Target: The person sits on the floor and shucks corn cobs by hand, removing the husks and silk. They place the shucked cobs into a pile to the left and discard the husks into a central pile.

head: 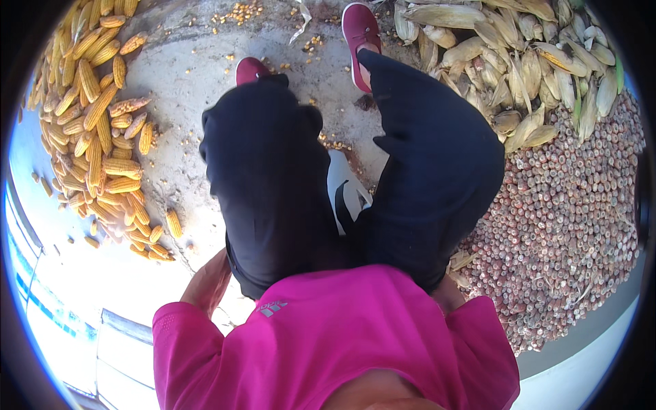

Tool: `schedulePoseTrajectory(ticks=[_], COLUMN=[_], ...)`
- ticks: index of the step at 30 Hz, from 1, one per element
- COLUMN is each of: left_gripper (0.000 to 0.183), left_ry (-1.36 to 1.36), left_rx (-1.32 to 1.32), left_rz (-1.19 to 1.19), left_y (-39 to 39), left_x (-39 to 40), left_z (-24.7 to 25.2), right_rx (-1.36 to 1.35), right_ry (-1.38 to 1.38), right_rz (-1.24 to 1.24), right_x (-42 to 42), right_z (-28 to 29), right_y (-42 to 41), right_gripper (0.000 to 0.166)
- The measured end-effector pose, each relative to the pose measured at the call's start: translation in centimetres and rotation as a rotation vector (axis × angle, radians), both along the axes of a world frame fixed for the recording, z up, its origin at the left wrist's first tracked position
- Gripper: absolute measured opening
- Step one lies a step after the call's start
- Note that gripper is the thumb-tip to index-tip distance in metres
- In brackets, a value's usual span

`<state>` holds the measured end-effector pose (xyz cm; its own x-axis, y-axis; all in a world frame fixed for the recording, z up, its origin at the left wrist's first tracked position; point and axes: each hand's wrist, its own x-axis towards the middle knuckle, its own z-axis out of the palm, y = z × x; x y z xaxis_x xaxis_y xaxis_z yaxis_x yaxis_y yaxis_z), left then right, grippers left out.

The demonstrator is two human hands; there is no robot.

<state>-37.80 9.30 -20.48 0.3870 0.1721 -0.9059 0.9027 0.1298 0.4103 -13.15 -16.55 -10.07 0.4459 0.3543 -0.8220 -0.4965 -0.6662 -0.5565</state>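
Neither hand shows; my forearms run down past my hips on both sides, and the hands are hidden beneath or behind my thighs. My black trouser legs are bent in front of me, over part of a light grey plastic seat (344, 187) that shows between them. On the left lies a large heap of husked yellow corn cobs (95, 128), with one cob (173, 222) apart from it near my left leg. Dry unhusked corn ears and husks (492, 56) are piled at the upper right.
A tall stack of bare corn cob ends (558, 220) fills the right side below the husks. Loose kernels (241, 13) are scattered over the concrete floor (174, 66). My feet, in red shoes (361, 31), rest on it. A metal-framed structure (97, 348) shows at the lower left.
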Motion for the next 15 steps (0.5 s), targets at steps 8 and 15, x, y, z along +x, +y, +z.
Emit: schedulePoseTrajectory(ticks=[8,15], left_gripper=[0.029,0.029], left_ry=[0.126,0.168], left_rx=[-0.059,-0.034], left_rz=[0.065,0.102], left_y=[3.7,3.4], left_x=[5.1,4.9], left_z=[-2.6,-1.3], right_rx=[-0.180,-0.141], right_ry=[0.116,0.155], right_rz=[-0.050,-0.109], right_x=[7.4,5.7], right_z=[2.5,1.3], right_y=[3.5,3.0], right_gripper=[0.029,0.028])
